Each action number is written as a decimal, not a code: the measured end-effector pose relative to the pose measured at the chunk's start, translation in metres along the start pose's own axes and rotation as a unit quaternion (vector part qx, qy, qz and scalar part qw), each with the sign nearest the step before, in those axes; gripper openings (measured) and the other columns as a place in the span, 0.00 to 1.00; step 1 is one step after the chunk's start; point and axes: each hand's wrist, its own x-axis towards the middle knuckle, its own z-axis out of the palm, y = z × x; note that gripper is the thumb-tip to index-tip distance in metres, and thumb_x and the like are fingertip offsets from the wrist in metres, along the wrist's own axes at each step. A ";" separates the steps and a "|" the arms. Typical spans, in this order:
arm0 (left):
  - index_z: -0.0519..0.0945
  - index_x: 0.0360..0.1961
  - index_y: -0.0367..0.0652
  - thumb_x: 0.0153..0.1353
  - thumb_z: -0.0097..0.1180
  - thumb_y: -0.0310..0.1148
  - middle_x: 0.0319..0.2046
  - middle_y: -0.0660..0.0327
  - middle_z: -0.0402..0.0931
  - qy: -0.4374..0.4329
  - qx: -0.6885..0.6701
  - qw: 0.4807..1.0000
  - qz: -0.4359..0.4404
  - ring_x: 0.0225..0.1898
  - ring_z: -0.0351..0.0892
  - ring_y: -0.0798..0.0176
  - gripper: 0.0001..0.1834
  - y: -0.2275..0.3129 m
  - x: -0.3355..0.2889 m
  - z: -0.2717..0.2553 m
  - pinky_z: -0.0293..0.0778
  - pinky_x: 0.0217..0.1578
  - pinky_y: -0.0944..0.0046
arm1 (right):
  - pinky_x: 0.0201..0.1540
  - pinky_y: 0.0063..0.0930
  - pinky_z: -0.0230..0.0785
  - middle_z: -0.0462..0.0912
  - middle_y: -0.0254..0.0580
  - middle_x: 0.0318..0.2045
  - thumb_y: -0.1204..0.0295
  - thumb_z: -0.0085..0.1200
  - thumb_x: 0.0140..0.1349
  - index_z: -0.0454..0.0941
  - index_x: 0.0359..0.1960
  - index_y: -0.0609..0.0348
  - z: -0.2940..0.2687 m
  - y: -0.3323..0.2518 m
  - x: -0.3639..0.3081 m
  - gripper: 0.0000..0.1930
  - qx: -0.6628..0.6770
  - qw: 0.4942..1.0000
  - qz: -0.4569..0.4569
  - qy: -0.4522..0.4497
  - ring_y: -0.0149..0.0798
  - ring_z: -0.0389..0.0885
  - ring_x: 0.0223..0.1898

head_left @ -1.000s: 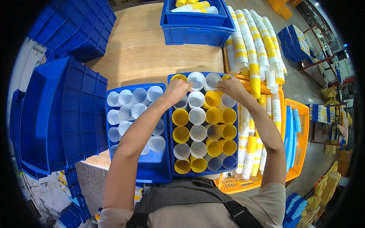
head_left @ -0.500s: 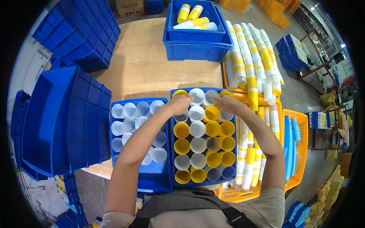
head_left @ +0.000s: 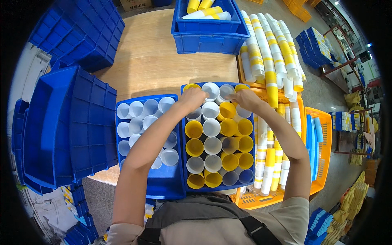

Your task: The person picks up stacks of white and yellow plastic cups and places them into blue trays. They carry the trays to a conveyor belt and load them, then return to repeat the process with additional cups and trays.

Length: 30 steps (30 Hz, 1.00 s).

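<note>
A blue bin (head_left: 254, 179) stands in front of me, packed with rows of upright, open-mouthed white and yellow tubes. Both my hands are at its far end. My left hand (head_left: 193, 99) is closed, its fingertips at the rim of a white tube (head_left: 210, 90). With curled fingers, my right hand (head_left: 248, 100) pinches the rim of the neighbouring white tube (head_left: 226, 91). The palms partly cover the yellow tubes (head_left: 241, 87) at the two far corners. Against the bin's left side sits a second blue bin (head_left: 165, 191) with white tubes; my left forearm hides some of them.
Tall blue stacked bins (head_left: 69, 126) rise at the left. Another blue bin (head_left: 208, 44) with a few tubes stands at the table's (head_left: 151, 61) far side. At the right, long stacked tubes (head_left: 267, 53) lie over orange crates (head_left: 326, 163), one holding blue pieces.
The whole scene sits slightly higher in the picture, the camera view having shifted. Both hands stay at the same two white tubes, with little change in their grip.
</note>
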 end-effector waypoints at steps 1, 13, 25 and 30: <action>0.84 0.33 0.42 0.57 0.59 0.31 0.30 0.48 0.82 0.005 -0.010 1.000 0.008 0.37 0.82 0.43 0.06 -0.004 0.001 0.007 0.76 0.36 0.47 | 0.38 0.37 0.77 0.85 0.51 0.31 0.67 0.58 0.62 0.84 0.46 0.53 0.002 0.003 0.002 0.12 0.007 1.000 -0.004 -0.006 0.50 0.84 0.33; 0.84 0.32 0.42 0.54 0.63 0.31 0.28 0.45 0.81 0.024 -0.064 0.998 -0.017 0.35 0.82 0.42 0.06 0.004 -0.004 -0.036 0.75 0.36 0.48 | 0.42 0.31 0.77 0.87 0.43 0.36 0.68 0.63 0.57 0.85 0.38 0.57 -0.043 -0.014 -0.003 0.10 -0.038 0.999 -0.012 0.035 0.41 0.86 0.37; 0.86 0.44 0.43 0.50 0.58 0.11 0.38 0.50 0.85 0.034 -0.220 0.969 -0.110 0.39 0.85 0.52 0.21 0.053 -0.352 -0.123 0.81 0.39 0.58 | 0.37 0.28 0.75 0.86 0.42 0.32 0.69 0.69 0.54 0.84 0.34 0.59 -0.040 -0.243 -0.091 0.10 0.414 0.900 -0.116 0.075 0.39 0.85 0.33; 0.85 0.44 0.38 0.59 0.54 0.21 0.38 0.43 0.82 -0.034 -0.105 0.962 -0.251 0.39 0.84 0.45 0.13 0.043 -0.412 -0.027 0.80 0.40 0.54 | 0.34 0.38 0.75 0.82 0.50 0.27 0.66 0.62 0.56 0.78 0.32 0.61 0.071 -0.334 -0.060 0.11 0.222 0.954 -0.197 -0.047 0.48 0.84 0.31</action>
